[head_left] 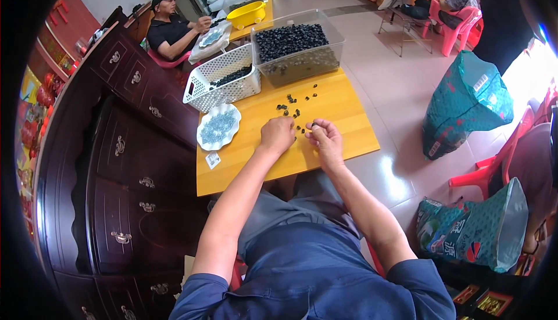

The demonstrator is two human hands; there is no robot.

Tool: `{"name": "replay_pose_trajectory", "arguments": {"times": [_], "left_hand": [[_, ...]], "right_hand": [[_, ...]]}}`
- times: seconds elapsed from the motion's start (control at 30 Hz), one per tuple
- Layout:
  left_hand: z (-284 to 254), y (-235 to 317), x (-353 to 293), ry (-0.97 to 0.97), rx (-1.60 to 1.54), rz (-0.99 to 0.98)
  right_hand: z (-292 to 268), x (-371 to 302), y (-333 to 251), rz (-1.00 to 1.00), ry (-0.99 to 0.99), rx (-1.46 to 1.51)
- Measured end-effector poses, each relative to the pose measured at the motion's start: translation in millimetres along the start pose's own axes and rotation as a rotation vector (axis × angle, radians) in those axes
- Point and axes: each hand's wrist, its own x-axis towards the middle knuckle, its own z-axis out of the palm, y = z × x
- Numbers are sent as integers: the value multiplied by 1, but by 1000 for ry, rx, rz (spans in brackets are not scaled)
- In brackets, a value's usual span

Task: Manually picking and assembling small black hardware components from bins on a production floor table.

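My right hand is raised slightly over the wooden table, thumb and fingers pinching a small black part. To its left, my left hand rests low at the tabletop with fingers curled together; what they hold, if anything, is hidden. Just beyond both hands lie several loose small black parts. A white scalloped dish of tiny pale-blue pieces sits left of my left hand.
Along the table's far side stand a clear plastic bin heaped with black parts and a white perforated basket. A dark wooden cabinet borders the left. Teal sacks and a red chair are at right; another person sits beyond.
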Motion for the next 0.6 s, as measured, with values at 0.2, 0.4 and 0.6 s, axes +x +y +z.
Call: {"name": "replay_pose_trajectory", "arguments": {"times": [0.2, 0.4, 0.6], "left_hand": [[5, -3, 5, -63, 67, -11], [-5, 6, 8, -168, 118, 6], [-7, 12, -1, -102, -2, 51]], "right_hand": [[1, -1, 1, 3, 7, -19], [0, -1, 0, 11, 0, -30], [0, 1, -3, 16, 7, -23]]}}
